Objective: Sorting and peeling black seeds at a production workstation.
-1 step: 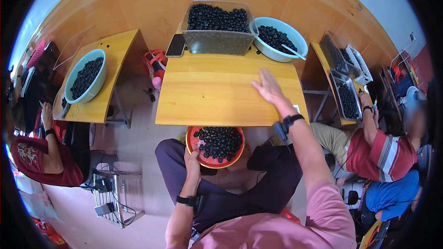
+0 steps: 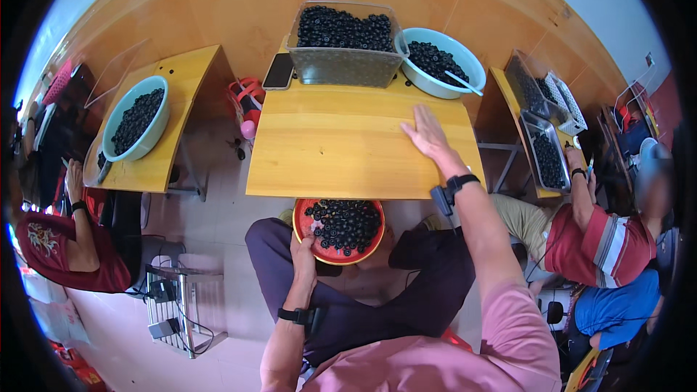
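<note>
Frame centre: left hand (image 2: 303, 252) grips rim of red bowl (image 2: 334, 252), berry-laden, likely heavy, spillable; right hand (image 2: 428, 135) flat, fingers spread, on table (image 2: 348, 152).

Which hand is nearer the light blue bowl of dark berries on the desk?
Right. The right hand lies flat on the wooden desk, just below the light blue bowl. The left hand is down at the red bowl on the lap.
</note>
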The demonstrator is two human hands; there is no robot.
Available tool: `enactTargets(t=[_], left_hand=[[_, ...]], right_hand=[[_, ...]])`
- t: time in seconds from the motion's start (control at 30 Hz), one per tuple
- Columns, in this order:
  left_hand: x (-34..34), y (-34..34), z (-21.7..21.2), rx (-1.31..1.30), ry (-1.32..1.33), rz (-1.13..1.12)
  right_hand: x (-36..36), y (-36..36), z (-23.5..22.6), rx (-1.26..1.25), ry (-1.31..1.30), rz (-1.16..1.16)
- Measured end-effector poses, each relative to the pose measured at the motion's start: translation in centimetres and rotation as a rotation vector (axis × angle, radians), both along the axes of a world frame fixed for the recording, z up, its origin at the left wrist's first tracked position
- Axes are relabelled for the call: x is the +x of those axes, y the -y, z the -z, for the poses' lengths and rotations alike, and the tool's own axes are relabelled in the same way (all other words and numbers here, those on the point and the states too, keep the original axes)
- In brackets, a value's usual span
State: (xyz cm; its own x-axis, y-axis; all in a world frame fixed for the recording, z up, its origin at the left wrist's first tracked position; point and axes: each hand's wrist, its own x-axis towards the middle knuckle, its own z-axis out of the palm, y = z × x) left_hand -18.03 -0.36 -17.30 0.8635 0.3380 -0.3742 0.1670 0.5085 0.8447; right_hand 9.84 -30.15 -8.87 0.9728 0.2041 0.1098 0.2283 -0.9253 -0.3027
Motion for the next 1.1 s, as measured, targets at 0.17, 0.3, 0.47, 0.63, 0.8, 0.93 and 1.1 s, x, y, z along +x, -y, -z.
enactTargets(t=[0.17,0.3,0.47,0.63,0.8,0.93,1.1], left_hand=[[-0.3,-0.4,0.5,0.013,-0.004,-0.042],[0.0,-0.5,0.4,0.006,0.007,-0.048],[0.3,0.0,0.1,-0.013,0.018,0.013],[-0.4,0.5,1.2,-0.027,0.052,-0.011],[-0.7,1.2,1.9,0.048,0.006,-0.019],[-0.6,2.1,0.4,0.036,-0.044,0.03],[-2.0,-0.6,1.1,-0.017,-0.01,-0.041]], right_hand=[[-1.6,-6.0,0.4,-0.009,-0.009,-0.186],[-11.9,-12.6,0.5,0.025,0.151,-0.64],[-20.1,-14.4,-1.8,0.176,0.068,-0.886],[-18.8,-10.8,-1.9,0.216,0.196,-0.662],[-17.3,-6.7,-0.2,0.046,0.209,-0.217],[-21.5,-10.3,-1.0,0.224,-0.045,-0.9],[-13.6,-10.1,-1.2,0.243,0.178,-0.602]])
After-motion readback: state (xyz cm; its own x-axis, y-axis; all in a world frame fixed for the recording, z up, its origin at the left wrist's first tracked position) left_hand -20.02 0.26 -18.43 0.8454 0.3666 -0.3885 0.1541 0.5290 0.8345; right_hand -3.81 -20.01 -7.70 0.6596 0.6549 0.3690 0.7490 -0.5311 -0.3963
